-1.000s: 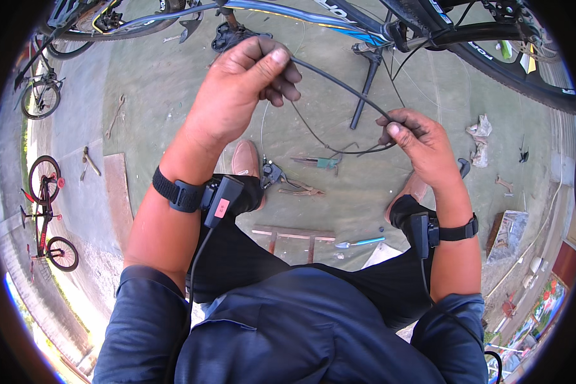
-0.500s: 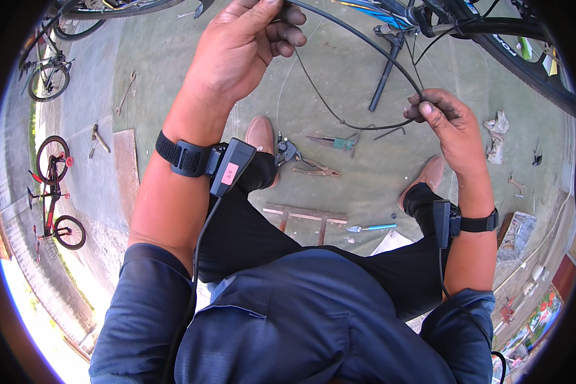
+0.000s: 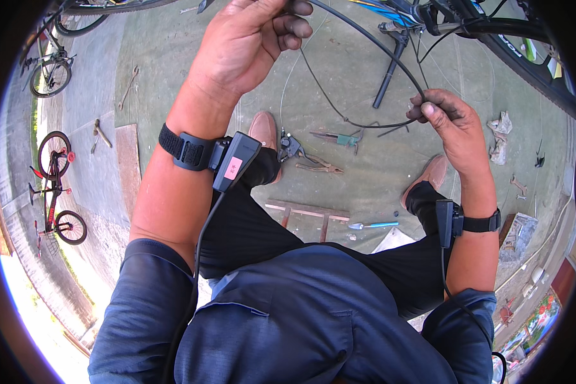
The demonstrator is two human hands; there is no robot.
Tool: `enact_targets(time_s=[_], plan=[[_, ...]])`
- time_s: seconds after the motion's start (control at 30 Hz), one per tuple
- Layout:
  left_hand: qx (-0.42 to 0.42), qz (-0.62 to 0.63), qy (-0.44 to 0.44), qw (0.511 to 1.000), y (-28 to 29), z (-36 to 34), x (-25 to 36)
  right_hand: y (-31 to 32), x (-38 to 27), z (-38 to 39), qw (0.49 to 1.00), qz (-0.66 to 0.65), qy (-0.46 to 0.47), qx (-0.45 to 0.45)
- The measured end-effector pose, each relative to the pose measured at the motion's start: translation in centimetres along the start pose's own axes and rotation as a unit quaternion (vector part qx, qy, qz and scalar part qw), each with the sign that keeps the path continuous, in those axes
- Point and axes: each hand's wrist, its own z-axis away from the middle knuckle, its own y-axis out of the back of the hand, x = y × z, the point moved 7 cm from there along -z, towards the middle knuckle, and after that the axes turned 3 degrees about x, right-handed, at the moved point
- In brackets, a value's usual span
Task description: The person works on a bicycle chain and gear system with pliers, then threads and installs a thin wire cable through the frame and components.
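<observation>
Above the olive-green floor, in front of the person's knees, a thin, flexible black cable spans the two hands. Its long axis slants from upper left down to lower right, bowing up and outward. A thinner dark strand sags below it in a shallow curve between the same hands. The left hand has its grip closed around the upper part, thumb against fingers, partly cut off by the view's top edge. The right hand pinches the lower part between thumb and fingertips, pointing leftward. The blue-and-black bicycle frame crosses the top edge beyond the cable; the black tyre curves down the upper right. Floor stretches leftward from the left hand to a long grey wrench, and rightward from the right hand to a crumpled whitish rag.
</observation>
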Motion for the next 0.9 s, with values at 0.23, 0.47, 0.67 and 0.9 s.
enact_targets(time_s=[0.23, 0.47, 0.67, 0.9], plan=[[-0.001, -0.001, -0.009, 1.000, 0.1, -0.1, 0.0, -0.3, -0.1, 0.1, 1.000, 0.001, -0.007, 0.005], [0.007, -0.002, -0.011, 1.000, 0.2, -0.1, 0.1, -0.6, -0.6, 0.2, 1.000, 0.010, 0.006, -0.002], [0.005, -0.011, -0.001, 1.000, 0.2, 0.0, 0.1, 0.0, -0.4, 0.1, 0.999, -0.026, 0.002, 0.022], [0.022, -0.036, 0.028, 0.999, 0.7, -0.2, -0.4, 1.1, -0.3, 0.0, 0.993, -0.105, -0.003, 0.057]])
